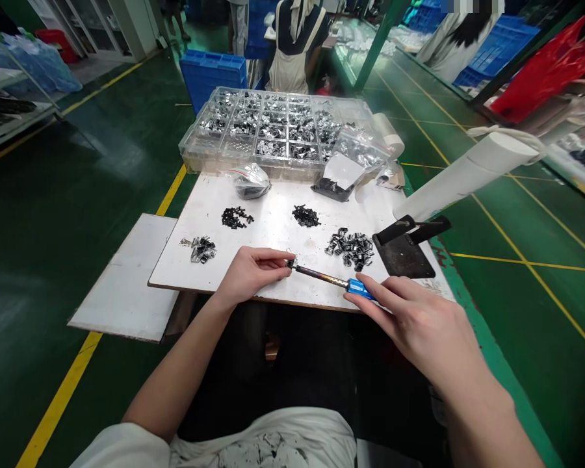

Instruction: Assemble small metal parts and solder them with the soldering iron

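Note:
My right hand (416,318) grips a soldering iron (359,288) by its blue handle, the metal barrel pointing left. Between the thumb and fingertips of my left hand (247,274) is a small dark and clear part (291,262), mostly hidden by the fingers. The iron's tip meets or nearly meets this part; I cannot tell which. Both hands are over the front edge of the white tabletop (273,231). Right of the iron's barrel lies a pile of black and silvery pieces (353,248). Small black parts form two piles farther back, one left (236,217), one right (306,216).
A clear compartment box (209,151) full of shiny parts spans the table's back. Plastic bags (251,181) sit before it. A black stand (404,253) and a white tube (463,174) are at right. More clear pieces (203,249) lie left. A person (295,49) sits beyond.

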### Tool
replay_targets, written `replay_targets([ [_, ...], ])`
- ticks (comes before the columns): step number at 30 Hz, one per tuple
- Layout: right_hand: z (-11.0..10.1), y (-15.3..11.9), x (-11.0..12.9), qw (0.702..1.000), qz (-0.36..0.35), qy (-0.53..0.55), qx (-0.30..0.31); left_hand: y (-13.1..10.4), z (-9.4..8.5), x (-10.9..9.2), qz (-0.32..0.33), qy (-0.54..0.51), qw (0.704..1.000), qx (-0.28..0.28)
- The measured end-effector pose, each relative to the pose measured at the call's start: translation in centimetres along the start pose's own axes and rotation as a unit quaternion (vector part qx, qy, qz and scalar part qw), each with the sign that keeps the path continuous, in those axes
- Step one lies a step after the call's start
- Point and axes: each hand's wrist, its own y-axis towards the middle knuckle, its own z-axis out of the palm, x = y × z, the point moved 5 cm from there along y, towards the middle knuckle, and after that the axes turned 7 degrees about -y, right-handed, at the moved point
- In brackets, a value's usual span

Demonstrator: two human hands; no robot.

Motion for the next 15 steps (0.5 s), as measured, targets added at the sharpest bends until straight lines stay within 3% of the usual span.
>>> replay_targets([
  [15,-0.41,0.48,0.16,1.000,-0.010,-0.011,0.002,-0.08,-0.07,-0.19,0.005,-0.004,1.000,-0.011],
])
